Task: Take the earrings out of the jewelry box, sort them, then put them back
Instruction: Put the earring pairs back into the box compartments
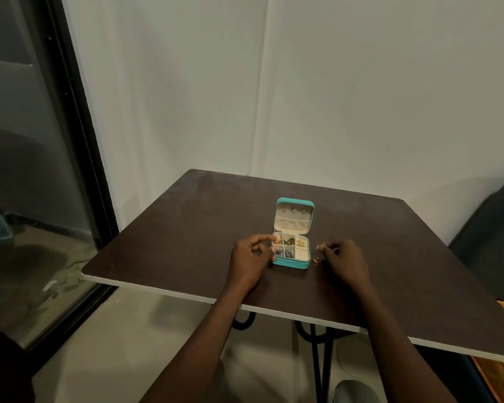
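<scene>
On a dark brown table (186,228), two bare hands work at an open teal jewelry box (291,258).

Lid upright, the box shows compartments of gold and dark earrings (too small to tell apart). Left hand (249,257) rests against the box's left side, thumb and forefinger pinched at a gold earring (278,237) in the back-left compartment. Right hand (345,258), just right of the box, pinches a small gold earring (318,247); another gold earring (315,259) lies on the table beside the box.
</scene>
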